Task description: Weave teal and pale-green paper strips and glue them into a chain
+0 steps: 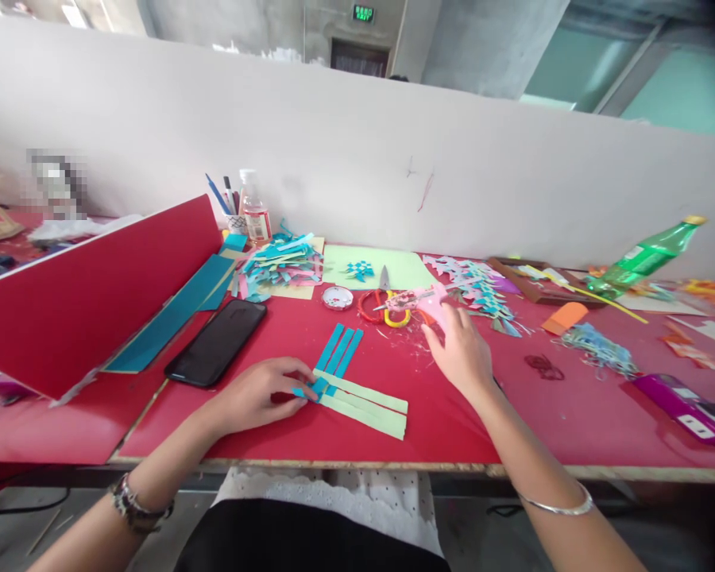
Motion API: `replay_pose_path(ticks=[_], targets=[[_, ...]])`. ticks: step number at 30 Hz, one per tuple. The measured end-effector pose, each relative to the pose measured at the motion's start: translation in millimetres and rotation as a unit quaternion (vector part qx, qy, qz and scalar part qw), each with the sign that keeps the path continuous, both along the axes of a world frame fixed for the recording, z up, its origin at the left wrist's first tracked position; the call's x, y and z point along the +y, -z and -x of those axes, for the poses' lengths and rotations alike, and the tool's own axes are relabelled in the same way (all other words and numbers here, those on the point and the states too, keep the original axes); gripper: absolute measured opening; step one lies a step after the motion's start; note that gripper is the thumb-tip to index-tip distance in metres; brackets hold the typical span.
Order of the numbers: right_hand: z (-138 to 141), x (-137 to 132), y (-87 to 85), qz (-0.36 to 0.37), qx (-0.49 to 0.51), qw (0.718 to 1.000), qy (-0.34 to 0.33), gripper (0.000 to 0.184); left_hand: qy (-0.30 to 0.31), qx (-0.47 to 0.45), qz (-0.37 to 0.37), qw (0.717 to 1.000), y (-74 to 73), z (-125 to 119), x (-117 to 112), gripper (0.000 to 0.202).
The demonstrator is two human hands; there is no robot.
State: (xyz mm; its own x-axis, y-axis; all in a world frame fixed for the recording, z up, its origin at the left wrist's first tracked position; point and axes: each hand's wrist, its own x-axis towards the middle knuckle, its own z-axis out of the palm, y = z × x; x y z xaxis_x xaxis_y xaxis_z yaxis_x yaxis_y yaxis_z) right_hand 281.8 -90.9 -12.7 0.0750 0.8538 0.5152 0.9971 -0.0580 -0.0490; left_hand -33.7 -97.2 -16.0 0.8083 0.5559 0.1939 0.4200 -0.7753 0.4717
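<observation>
Left hand [256, 397]: fingers narrow, holding strips [363, 407] at their crossed corner.
Right hand [463, 351]: fingers wrapped around glue gun [415, 300], by scissors [384, 278].
Strips: blue, pale green; on table [453, 435].

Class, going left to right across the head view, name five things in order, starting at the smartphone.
Black smartphone, woven paper strips, right hand, dark red thread, green plastic bottle.

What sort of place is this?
Likely a papercraft workshop. The left hand is at interlaced blue and pale-green paper strips, the right hand holds what looks like a pink glue gun, and a heap of cut paper lies behind. The exit sign hints at a shared building.
</observation>
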Motion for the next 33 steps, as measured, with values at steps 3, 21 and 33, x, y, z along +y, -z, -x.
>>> replay_pose_path(ticks=[3, 21, 33], targets=[[-19.4, -12.0, 1.8, -0.014, 0.026, 0.999, 0.018, 0.043, -0.046, -0.021, -0.014, 0.999, -1.6, -4.9, 2.3, 0.021], [-72.3, -47.8, 38.3, 0.085, -0.011, 0.990, 0.111, 0.043, -0.203, -0.024, 0.027, 0.979, 14.5, -22.3, 13.3, 0.030], [49.9, -49.9, -11.3, 0.212, 0.047, 0.923, -0.317, 0.041, -0.082, 0.045, -0.131, 0.987, 15.7, -18.8, 1.1, 0.024]])
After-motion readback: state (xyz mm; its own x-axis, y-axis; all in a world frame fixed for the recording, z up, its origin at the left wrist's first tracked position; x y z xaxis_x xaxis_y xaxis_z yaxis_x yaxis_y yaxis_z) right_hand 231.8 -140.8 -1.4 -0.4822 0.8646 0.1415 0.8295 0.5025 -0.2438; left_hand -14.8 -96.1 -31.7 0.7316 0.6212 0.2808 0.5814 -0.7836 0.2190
